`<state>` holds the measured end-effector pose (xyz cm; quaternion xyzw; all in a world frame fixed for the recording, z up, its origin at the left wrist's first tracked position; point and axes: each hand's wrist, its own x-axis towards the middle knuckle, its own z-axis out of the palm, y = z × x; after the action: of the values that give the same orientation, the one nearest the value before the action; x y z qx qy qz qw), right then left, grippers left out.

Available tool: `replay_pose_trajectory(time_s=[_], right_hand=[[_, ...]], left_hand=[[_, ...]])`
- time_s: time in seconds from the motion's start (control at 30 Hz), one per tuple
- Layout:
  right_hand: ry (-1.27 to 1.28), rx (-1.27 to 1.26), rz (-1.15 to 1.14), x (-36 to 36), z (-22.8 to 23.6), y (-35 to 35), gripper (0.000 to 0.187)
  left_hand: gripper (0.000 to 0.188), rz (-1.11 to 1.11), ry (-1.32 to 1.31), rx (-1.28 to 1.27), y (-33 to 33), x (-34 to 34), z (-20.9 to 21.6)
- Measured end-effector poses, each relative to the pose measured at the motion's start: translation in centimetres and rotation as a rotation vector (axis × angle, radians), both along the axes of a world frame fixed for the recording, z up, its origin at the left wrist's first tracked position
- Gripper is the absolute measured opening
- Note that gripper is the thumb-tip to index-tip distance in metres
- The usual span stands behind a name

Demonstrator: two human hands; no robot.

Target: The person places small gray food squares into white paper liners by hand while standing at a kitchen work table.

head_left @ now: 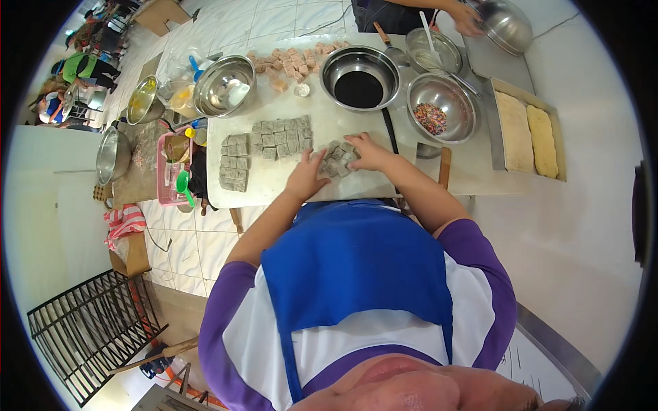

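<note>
A small cluster of grey, speckled cubes lies on the pale work board in front of me. My left hand is at the cluster's left side, thumb and fingers apart, fingertips at the outer cubes. From the other side my right hand reaches in with its fingers spread, touching the cluster's upper right edge. Neither hand is closed around a cube. Left of them sit two neat blocks of similar grey cubes: a wide block and a narrow column.
Behind the grey cubes are pinkish cubes, a bowl of dark liquid and an empty-looking steel bowl. A bowl of colourful sprinkles and a tray of yellowish slabs stand right. Another person's hand touches an upturned bowl.
</note>
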<state>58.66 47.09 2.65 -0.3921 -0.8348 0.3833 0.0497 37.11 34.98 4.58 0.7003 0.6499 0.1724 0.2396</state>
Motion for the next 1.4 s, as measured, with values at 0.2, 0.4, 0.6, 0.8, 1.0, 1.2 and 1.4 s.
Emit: replay_pose_trajectory(time_s=[0.2, 0.4, 0.6, 0.8, 1.0, 1.2, 1.4], right_hand=[[0.159, -0.117, -0.360, 4.6, -0.5, -1.7, 0.032], [0.064, -0.153, -0.362, 1.8, 3.1, -3.2, 0.017], [0.146, 0.160, -0.185, -8.4, 2.8, -0.6, 0.019], [0.068, 0.437, -0.275, -18.5, 1.2, 6.3, 0.021], [-0.196, 0.511, -0.264, -21.5, -1.2, 10.0, 0.019], [0.362, 0.249, -0.389, -21.9, 0.9, 3.6, 0.008], [0.662, 0.126, -0.325, -21.6, 8.5, -5.0, 0.008]], left_hand=[[0.022, 0.235, -0.084, -0.039, -3.5, -6.2, 0.5], [0.030, 0.345, 0.068, -0.009, -6.3, -11.6, -0.8], [0.030, 0.292, -0.138, 0.138, -5.5, -14.4, 1.2], [0.034, 0.247, -0.247, -0.043, -7.2, -19.9, 3.0], [0.027, 0.308, -0.302, -0.045, -9.5, -25.2, 1.8], [0.028, 0.366, -0.537, -0.126, -6.4, -25.4, 2.3], [0.044, 0.257, -1.397, -0.328, 0.3, -19.2, 7.0]])
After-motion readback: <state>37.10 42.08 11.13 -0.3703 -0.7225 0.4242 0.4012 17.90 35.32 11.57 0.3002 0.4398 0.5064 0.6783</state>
